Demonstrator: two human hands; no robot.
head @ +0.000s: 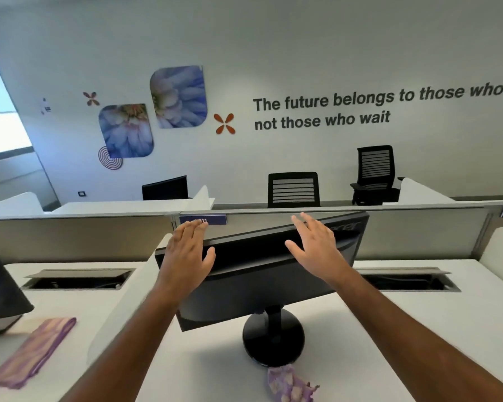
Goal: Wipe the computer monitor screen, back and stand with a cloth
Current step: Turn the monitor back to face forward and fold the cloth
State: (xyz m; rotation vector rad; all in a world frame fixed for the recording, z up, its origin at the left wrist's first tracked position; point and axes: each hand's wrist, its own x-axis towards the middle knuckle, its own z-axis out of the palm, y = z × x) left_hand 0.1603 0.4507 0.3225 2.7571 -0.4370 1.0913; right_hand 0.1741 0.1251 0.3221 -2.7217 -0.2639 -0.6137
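The black monitor (259, 274) stands tilted on its round, shiny stand (273, 336) on the smooth white desk (404, 329). The left hand (186, 256) and right hand (314, 248) are near its top edge, well apart, fingers straight, holding nothing. A crumpled purple cloth (288, 385) lies just beside the stand. A folded, striped purple cloth (34, 352) lies flat at the left.

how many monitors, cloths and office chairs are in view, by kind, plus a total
monitors: 2, the tilted near monitor and a far monitor
cloths: 2, a folded purple cloth and a crumpled cloth
office chairs: 2, one near chair, one far chair
total: 6
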